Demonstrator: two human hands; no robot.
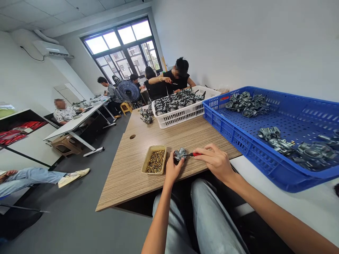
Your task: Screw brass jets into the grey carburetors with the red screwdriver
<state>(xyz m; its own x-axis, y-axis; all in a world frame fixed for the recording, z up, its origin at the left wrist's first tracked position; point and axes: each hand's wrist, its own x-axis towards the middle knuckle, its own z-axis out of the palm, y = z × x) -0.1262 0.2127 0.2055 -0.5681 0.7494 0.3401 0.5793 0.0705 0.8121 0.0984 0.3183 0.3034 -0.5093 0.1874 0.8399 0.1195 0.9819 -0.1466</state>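
My left hand [174,166] is closed around a grey metal carburetor body [180,153] at the table's near edge. In my right hand [215,160] is a screwdriver [196,154] with a red and black handle, held nearly level. Its shaft points left and its tip meets the carburetor body; the exact contact point is too small to make out. Just left of my left hand stands a small cream-coloured tub [143,168] full of brass jets [155,161].
A blue plastic crate [238,135] at the right holds several metal bodies. Behind the tub, a white crate [169,121] is heaped with similar parts, with more beside it on the wooden table [124,176]. A co-worker [180,76] sits beyond; others sit farther back near a fan [128,91].
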